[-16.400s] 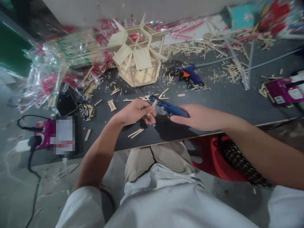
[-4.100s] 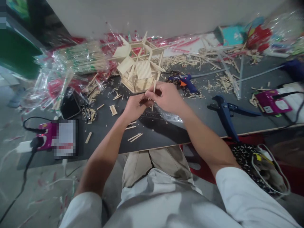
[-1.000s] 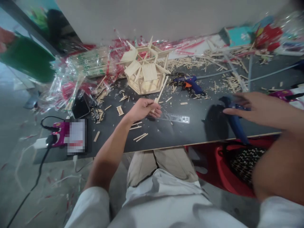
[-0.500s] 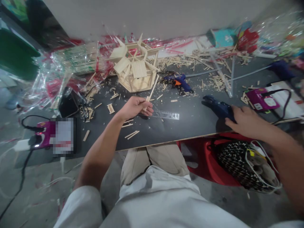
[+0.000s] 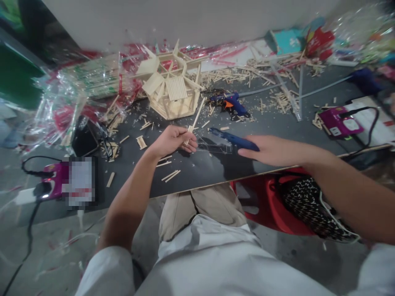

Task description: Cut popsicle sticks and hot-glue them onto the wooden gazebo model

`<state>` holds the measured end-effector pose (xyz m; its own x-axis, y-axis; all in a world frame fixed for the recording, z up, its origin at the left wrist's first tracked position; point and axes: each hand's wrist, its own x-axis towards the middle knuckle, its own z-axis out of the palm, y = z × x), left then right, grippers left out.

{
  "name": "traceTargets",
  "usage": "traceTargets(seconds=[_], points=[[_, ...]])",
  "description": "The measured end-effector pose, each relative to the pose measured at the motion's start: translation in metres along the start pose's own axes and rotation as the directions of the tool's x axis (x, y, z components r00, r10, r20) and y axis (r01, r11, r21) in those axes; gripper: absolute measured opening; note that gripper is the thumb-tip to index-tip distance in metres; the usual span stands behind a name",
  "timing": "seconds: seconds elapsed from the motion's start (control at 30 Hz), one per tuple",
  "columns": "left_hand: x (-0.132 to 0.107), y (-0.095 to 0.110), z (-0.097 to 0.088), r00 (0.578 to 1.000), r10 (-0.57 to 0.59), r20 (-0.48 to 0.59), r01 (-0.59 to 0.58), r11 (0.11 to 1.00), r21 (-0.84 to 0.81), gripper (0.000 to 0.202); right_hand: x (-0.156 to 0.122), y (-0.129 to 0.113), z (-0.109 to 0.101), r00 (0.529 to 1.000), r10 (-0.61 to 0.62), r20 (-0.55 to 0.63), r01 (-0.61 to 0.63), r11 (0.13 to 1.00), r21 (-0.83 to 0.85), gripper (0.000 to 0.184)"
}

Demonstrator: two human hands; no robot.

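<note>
My left hand [image 5: 177, 141] is closed around thin wooden sticks [image 5: 199, 113], one of which points up and away past the fingers. In my right hand [image 5: 271, 149] is a pair of blue-handled pliers [image 5: 236, 140], held just above the table with the jaws toward my left hand. The exact form of the jaws is too blurred to tell. A clear plastic ruler [image 5: 216, 147] lies under and between the two. Beyond my left hand stands a wooden stick model [image 5: 175, 88] with several sloping panels. Short sticks [image 5: 171, 176] lie on the near side of my left hand.
A blue glue gun [image 5: 233, 102] rests among wood scraps [image 5: 240, 76] at the back. Plastic-wrapped stick bundles [image 5: 92, 76] lie at the left. Purple power adapters [image 5: 341, 122] with cables sit at both ends of the dark table [image 5: 197, 176]. A red stool [image 5: 274, 205] holds a patterned bag [image 5: 304, 205].
My right hand has lifted the pliers off the right side of the table and carried them left, near the ruler. My left hand stays in place with the sticks.
</note>
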<state>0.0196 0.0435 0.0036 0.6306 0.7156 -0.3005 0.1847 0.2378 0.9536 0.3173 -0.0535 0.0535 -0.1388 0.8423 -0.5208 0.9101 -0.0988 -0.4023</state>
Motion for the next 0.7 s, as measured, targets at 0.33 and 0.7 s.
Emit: traceTargets(seconds=[0.33, 0.7], points=[[-0.001, 0.0, 0.002, 0.995, -0.086, 0.058, 0.086, 0.996, 0.018, 0.019, 0.032, -0.056, -0.004, 0.99, -0.108, 0.096, 0.105, 0.994, 0.033, 0.031], [-0.003, 0.004, 0.001, 0.994, -0.109, 0.006, 0.108, 0.993, 0.051, 0.019, 0.035, -0.067, 0.01, 0.991, -0.131, -0.011, 0.131, 0.991, 0.022, 0.028]])
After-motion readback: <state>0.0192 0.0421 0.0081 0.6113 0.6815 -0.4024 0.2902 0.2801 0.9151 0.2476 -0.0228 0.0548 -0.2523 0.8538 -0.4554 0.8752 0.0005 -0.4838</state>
